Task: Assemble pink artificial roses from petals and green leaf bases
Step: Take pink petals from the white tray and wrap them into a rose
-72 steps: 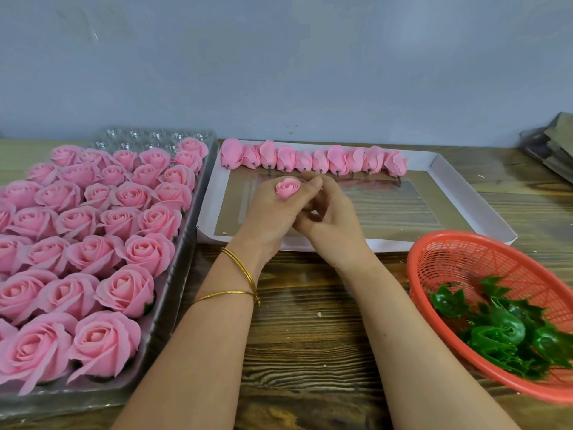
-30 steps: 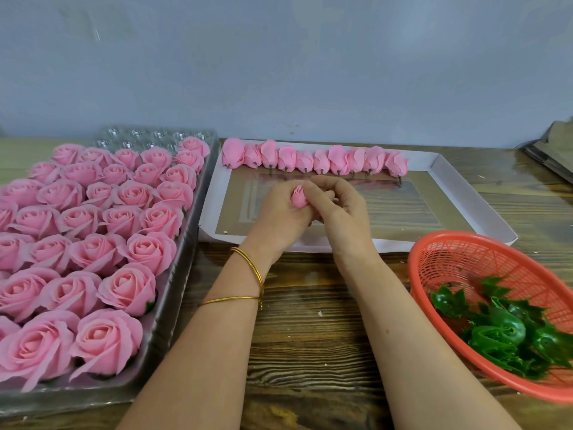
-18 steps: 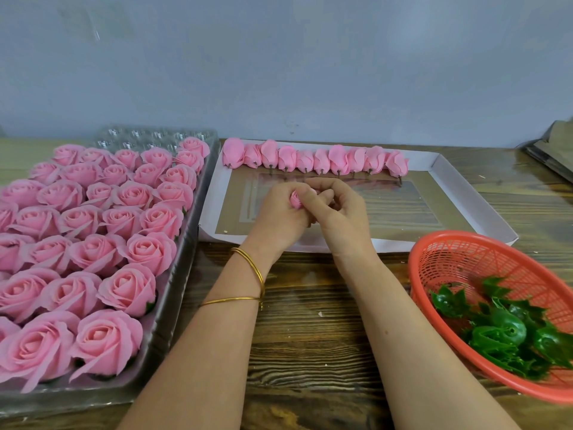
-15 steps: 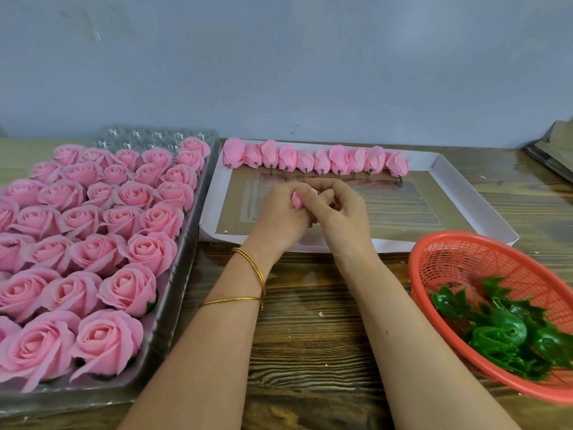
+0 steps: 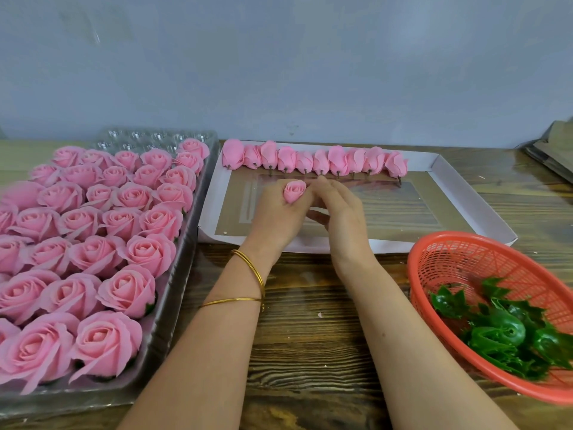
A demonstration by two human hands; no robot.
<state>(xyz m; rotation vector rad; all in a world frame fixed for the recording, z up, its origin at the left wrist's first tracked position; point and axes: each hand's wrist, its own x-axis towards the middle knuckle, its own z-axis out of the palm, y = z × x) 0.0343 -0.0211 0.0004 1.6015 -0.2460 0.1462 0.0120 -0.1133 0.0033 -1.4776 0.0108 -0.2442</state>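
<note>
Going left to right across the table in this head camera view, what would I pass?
A clear tray of finished pink roses → white box with a row of rose buds → red basket holding green leaf bases → dark stack at the far right edge.

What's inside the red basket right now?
Green leaf bases piled in the near half of the red basket; far half shows bare mesh. Whatever lies under the pile is covered.
</note>
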